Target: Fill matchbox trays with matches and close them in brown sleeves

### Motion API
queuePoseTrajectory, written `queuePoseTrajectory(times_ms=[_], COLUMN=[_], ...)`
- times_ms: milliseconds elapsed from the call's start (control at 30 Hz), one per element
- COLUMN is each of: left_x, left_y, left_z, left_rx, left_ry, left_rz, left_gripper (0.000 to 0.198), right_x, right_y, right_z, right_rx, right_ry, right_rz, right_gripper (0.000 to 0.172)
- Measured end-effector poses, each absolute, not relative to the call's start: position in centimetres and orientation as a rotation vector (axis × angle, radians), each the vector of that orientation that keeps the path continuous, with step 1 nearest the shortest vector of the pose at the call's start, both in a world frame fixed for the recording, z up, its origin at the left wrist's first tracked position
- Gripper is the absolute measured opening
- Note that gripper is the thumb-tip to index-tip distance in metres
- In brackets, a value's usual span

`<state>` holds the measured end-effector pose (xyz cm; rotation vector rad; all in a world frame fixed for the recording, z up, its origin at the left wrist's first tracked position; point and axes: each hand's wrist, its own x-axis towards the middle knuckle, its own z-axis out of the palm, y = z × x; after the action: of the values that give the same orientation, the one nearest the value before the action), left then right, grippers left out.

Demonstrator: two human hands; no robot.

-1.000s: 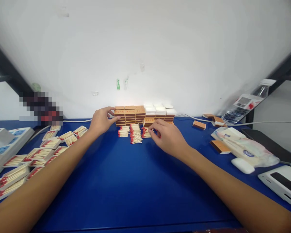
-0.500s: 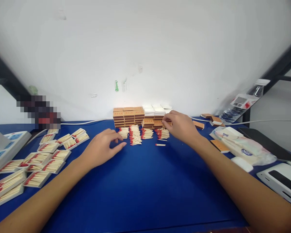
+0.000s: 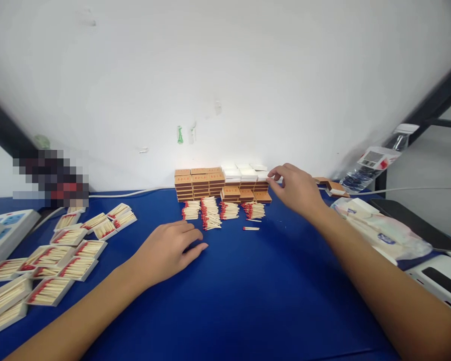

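Observation:
My left hand [image 3: 169, 248] lies on the blue table [image 3: 229, 296], palm down, fingers loosely stretched and holding nothing, just in front of small piles of red-tipped matches [image 3: 210, 213]. One loose match [image 3: 251, 228] lies to the right of them. Behind the piles stands a stack of brown matchbox sleeves [image 3: 200, 181], with white inner trays [image 3: 242, 173] beside it. My right hand [image 3: 296, 189] reaches to the right end of that row. Its thumb and forefinger are curled apart next to the white trays, and I see nothing held between them.
Several open trays filled with matches [image 3: 71, 240] are spread at the left, near a white power strip [image 3: 3, 235]. At the right lie a tissue pack [image 3: 379, 230], a plastic bottle [image 3: 376, 163], loose brown sleeves [image 3: 334, 186], a white device [image 3: 439, 281] and a white cable [image 3: 417, 190].
My left hand drew back from the brown stack and settled on the table. My right hand left the match piles and moved up and right to the end of the box row.

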<state>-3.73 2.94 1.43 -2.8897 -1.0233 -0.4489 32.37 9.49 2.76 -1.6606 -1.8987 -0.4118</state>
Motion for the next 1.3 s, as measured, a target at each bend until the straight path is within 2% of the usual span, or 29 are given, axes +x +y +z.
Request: queuePoseTrajectory(times_ms=[167,333,467,567,700,933,1100,1300], left_x=[-3.6,-3.8,-4.1,-4.1,-3.9,-3.8,-3.7,-3.3], left_y=[2.8,3.0,3.2,3.2,3.1,3.1,2.9,3.0], left_z=[1.0,0.9,1.1,1.1,1.1,1.2,1.1,1.1], left_rx=[-2.924,-2.938,-2.93,-2.929,-2.929,-2.918,-2.922,-2.932], left_ry=[-1.011,-1.04,-1.058,-1.059,-1.06,-1.024,-1.0,-0.997], left_rz=[-0.413,-0.363,-0.308,-0.301,-0.291,-0.329,-0.315,-0.318], left_gripper=[0.028,0.027,0.031,0.032,0.03,0.028,0.03,0.03], right_x=[31.2,32.7,34.0,33.6,32.0,28.8,26.4,24.9], right_y=[9.1,9.3,9.8,9.9,9.8,9.0,9.0,10.1], right_z=[2.5,3.3,3.5,3.0,2.2,1.4,0.4,-0.1], right_rx=[-1.558,-1.72,-1.87,-1.914,-1.849,-1.688,-1.597,-1.65], right_ry=[-1.946,-1.956,-2.0,-2.012,-1.906,-1.722,-1.619,-1.522], right_rz=[-0.391,-0.375,-0.11,-0.035,0.058,0.433,0.589,0.592], right_gripper=[0.018,0.017,0.03,0.034,0.033,0.048,0.047,0.044])
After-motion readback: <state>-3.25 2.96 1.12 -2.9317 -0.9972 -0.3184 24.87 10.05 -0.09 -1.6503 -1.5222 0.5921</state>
